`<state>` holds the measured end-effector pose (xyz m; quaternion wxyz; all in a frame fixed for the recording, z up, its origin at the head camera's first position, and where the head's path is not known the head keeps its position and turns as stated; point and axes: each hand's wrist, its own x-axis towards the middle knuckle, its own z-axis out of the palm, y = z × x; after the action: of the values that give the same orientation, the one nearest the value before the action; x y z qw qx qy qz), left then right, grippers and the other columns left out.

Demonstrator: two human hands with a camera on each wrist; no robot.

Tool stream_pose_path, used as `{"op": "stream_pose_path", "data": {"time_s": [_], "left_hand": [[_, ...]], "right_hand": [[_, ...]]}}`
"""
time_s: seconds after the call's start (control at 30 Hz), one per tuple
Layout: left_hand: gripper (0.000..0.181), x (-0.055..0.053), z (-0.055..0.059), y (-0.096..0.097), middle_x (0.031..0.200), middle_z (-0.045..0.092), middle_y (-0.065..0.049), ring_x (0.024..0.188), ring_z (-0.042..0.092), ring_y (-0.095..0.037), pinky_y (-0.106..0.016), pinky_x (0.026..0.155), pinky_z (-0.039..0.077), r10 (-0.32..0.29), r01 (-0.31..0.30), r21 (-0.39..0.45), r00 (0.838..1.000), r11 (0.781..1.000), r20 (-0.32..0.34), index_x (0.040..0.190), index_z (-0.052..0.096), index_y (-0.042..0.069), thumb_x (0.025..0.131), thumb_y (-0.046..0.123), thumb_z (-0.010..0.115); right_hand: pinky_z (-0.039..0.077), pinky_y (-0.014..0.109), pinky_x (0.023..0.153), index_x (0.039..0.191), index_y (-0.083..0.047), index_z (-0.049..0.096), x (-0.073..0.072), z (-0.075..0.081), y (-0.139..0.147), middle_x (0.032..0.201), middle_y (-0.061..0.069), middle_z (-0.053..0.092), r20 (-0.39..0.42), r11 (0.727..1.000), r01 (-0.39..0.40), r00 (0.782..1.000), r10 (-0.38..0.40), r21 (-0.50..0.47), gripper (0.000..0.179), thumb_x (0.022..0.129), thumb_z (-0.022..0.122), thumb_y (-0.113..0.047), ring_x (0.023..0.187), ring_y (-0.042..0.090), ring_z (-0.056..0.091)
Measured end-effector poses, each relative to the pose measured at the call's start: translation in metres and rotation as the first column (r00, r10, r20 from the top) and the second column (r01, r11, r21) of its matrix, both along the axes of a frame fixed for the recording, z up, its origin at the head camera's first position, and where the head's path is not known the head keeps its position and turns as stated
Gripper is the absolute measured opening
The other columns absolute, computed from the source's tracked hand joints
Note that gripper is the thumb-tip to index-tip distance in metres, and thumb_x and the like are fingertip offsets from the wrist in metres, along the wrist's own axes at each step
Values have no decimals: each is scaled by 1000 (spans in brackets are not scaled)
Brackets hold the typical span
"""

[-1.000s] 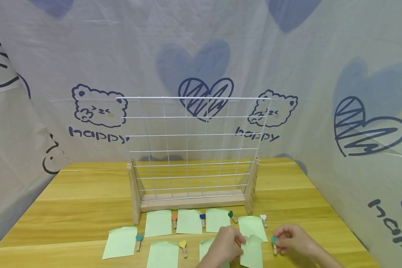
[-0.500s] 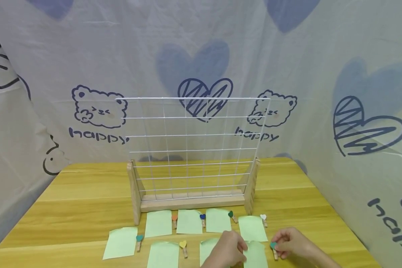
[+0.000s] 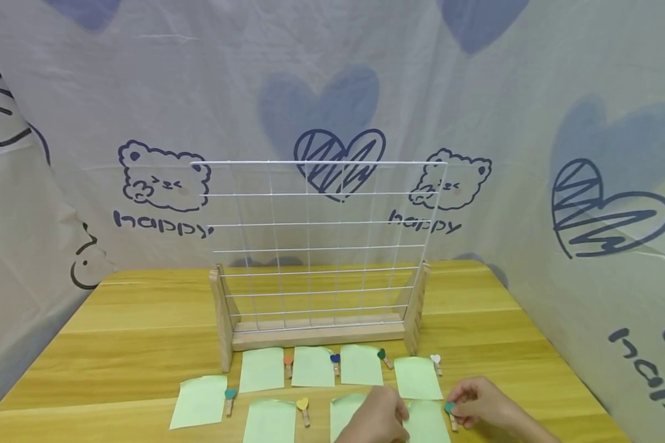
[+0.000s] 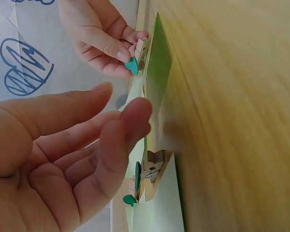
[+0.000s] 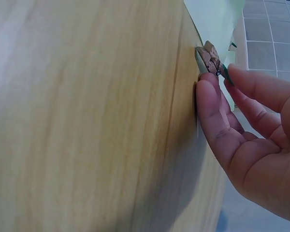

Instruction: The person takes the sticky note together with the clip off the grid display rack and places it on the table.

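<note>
My right hand (image 3: 482, 405) pinches a small wooden clothespin with a teal heart (image 3: 449, 408) between thumb and fingers, low over the table. In the right wrist view the thumb lies against the heart side of the clothespin (image 5: 211, 60). Left of it lies a pale green paper note (image 3: 428, 423). My left hand (image 3: 378, 417) is at that note's left edge, partly over another note (image 3: 343, 408). In the left wrist view its thumb and loosely bent fingers stand apart with nothing between them. A dark green heart clothespin (image 4: 138, 175) lies just beyond its fingertips.
Behind the notes stands a white wire grid (image 3: 309, 249) in a wooden base (image 3: 318, 335). Several more green notes (image 3: 261, 369) lie in rows, with heart clothespins such as the yellow one (image 3: 303, 404) and white one (image 3: 435, 359) beside them. A printed cloth (image 3: 332, 92) hangs behind the table.
The front right note has swung to lie flatter and further right, and my left hand has let go of it. My right hand has moved slightly down and left with the teal clothespin.
</note>
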<state>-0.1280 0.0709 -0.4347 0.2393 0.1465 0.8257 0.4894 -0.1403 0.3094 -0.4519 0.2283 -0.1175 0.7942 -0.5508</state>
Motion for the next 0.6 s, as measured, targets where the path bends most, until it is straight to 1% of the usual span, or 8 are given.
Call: {"op": "stream_pose_path", "data": {"time_s": [0.1,0.17,0.27,0.4,0.47,0.53,0.6], "left_hand": [[15,0,-1,-1,67,59,-3,61,54,-15,-30,55,49,0,0,-14,1000,1000,3,79,65,-5,66,-12,66],[13,-1,-1,-2,70,60,-4,64,56,-17,-31,58,50,0,0,-17,1000,1000,-13,80,65,-4,68,-9,68],[12,-2,-1,-6,74,62,-5,67,57,-16,-30,59,50,-12,12,-3,996,1000,-87,81,66,-4,70,-3,70],[11,-7,1,-12,71,62,-2,63,56,-10,-23,56,48,-26,35,43,978,998,-207,82,67,-5,74,2,70],[10,-9,3,-16,69,61,1,62,54,-7,-21,55,46,-23,38,57,970,998,-243,81,67,-4,76,5,68],[10,-11,4,-19,69,61,2,62,53,-6,-20,56,45,-9,29,71,963,997,-271,81,67,-2,78,7,67],[8,-13,6,-22,69,61,4,62,53,-5,-19,55,45,9,18,84,951,996,-308,81,68,0,79,8,66]], "right_hand": [[49,23,52,91,17,54,0,0,-1,72,5,58,13,1000,7,1000,-7,6,20,83,59,-1,63,13,57],[49,23,52,90,17,55,0,1,-1,72,5,58,10,1000,14,1000,-14,14,20,82,60,-1,63,14,57],[49,25,51,89,15,56,0,1,-1,73,5,58,-24,998,36,999,-34,54,19,81,61,-1,63,17,56],[48,27,48,89,10,59,-1,3,-2,74,3,57,-99,984,95,992,-81,148,17,80,63,-4,61,17,53],[46,26,47,89,8,60,-1,5,-3,74,3,56,-141,976,123,985,-98,179,16,81,62,-7,58,14,51],[46,26,46,89,7,60,-2,7,-5,73,3,57,-170,972,145,979,-114,185,17,82,62,-8,57,13,50],[45,26,47,90,8,60,-2,10,-8,73,4,57,-196,969,165,972,-128,184,19,83,61,-9,56,13,50]]}}
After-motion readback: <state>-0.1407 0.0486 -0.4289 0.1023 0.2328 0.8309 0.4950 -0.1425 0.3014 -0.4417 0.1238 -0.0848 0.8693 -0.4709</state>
